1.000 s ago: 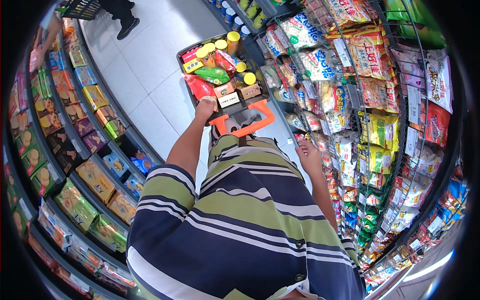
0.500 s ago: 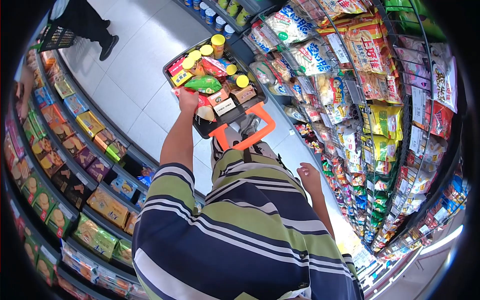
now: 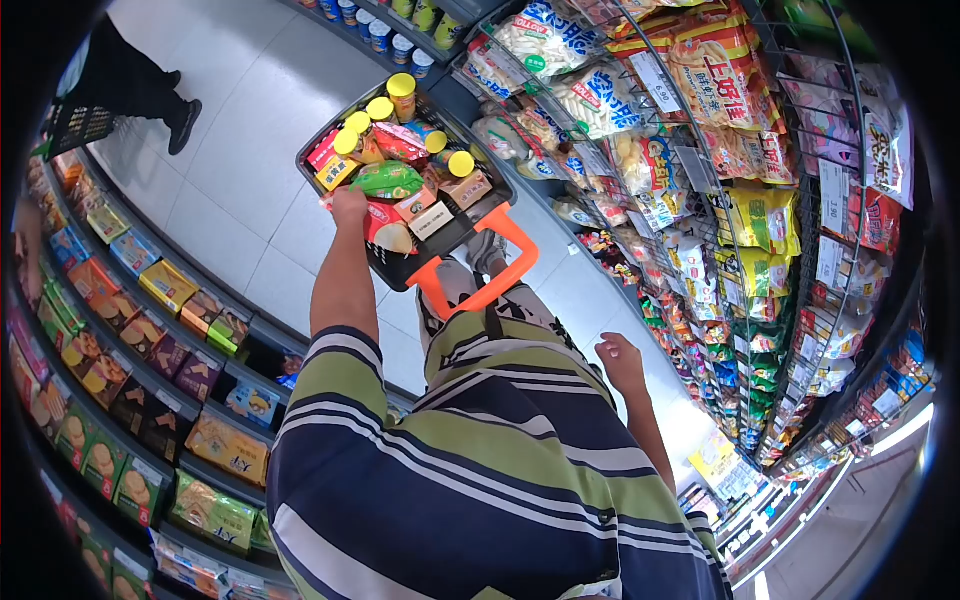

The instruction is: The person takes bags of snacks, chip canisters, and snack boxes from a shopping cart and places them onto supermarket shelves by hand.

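Note:
A dark shopping basket (image 3: 484, 208) with an orange handle (image 3: 515, 273) stands in front of my legs. It holds several yellow-lidded tubes, small boxes, a green packet (image 3: 388, 180) and a red packet (image 3: 388, 227). At the basket's left side my left hand (image 3: 349, 203) is closed, touching the red packet's end; its fingertips are mostly hidden, so what it grips cannot be made out. My right hand (image 3: 620, 361) hangs over the floor on the right, fingers loosely curled, touching nothing.
Shelves of boxed and packaged biscuits (image 3: 228, 447) curve along the left. Wire racks of bagged snacks (image 3: 700, 75) line the right. At the upper left a person in dark trousers (image 3: 125, 62) stands beside another basket (image 3: 78, 130). Pale floor tiles (image 3: 235, 207) run between.
My left hand has moved from the basket's near left corner up its left side. The red packet lies lower in the basket. My right hand has come away from the rack. The view has shifted.

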A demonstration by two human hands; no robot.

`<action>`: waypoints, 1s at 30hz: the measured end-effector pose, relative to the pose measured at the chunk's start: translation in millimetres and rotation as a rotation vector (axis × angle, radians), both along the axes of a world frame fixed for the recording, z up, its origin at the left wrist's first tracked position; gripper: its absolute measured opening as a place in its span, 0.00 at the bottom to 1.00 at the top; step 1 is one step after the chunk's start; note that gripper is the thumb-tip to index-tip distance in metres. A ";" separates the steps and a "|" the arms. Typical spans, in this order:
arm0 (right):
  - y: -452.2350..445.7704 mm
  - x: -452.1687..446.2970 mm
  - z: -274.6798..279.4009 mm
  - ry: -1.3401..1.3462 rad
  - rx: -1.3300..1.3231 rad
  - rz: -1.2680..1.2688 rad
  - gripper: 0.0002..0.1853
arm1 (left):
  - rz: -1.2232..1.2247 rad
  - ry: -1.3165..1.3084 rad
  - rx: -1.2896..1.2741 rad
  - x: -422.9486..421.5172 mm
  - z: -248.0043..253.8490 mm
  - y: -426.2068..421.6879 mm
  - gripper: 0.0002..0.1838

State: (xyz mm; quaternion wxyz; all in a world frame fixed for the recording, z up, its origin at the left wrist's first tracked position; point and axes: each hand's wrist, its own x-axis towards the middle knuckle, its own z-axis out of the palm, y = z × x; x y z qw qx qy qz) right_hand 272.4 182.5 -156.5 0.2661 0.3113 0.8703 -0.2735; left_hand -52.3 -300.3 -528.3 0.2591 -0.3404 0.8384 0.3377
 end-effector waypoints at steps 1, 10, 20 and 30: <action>-0.9 1.0 0.9 -0.008 -0.001 -0.010 0.18 | 0.000 -0.013 -0.008 -1.0 2.7 -0.2 0.25; -12.1 -20.4 3.8 -0.083 -0.010 0.067 0.20 | -0.173 0.268 -0.086 -3.7 37.8 15.6 0.19; -3.6 -97.3 1.4 0.170 0.001 0.198 0.20 | -0.099 0.593 0.315 -5.0 182.1 14.2 0.17; -62.2 -218.7 41.8 0.542 -0.152 0.439 0.42 | 0.051 0.566 0.817 -25.3 361.4 36.6 0.11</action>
